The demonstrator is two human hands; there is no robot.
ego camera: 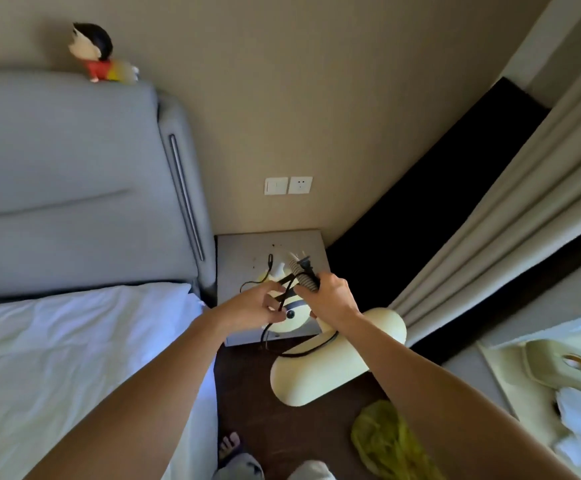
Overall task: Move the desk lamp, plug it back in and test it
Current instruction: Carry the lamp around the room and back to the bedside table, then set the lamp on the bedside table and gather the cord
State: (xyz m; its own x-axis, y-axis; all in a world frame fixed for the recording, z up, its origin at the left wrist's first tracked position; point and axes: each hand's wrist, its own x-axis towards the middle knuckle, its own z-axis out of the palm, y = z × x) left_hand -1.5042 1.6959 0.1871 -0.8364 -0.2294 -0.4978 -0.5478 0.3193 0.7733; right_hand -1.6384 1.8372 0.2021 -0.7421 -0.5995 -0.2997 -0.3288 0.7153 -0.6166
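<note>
— Head view first: what are you holding, and what is it made of?

— Your right hand (pixel 330 299) has its grip wrapped around the ribbed, flexible neck (pixel 303 279) of the desk lamp (pixel 337 355), with the black plug (pixel 305 265) pinned against it, prongs pointing toward the wall. Your left hand (pixel 265 304) pinches a loop of the thin black cord (pixel 284 289). The lamp is smooth, matte, pale cream plastic; its long head is rounded like a capsule and hangs out over the dark floor, just off the front edge of the counter (pixel 240 251).

— What can't you make out?

— Your hands cover the lamp's round base, so only a cream disc with a dark button shows between them. How the cord runs under your palms is hidden. Your right forearm crosses the lamp head.

— And the room around you?

— The counter is a small grey bedside cabinet with a few dark specks on top, set between the padded grey headboard (pixel 74 174) and a black panel. Above it on the beige wall sit a white switch (pixel 276 186) and a white socket (pixel 300 185), side by side, nothing plugged in. White bedding lies to your left, pale curtains (pixel 510 220) hang to your right, and a crumpled yellow-green bag (pixel 386 441) lies on the floor.
</note>
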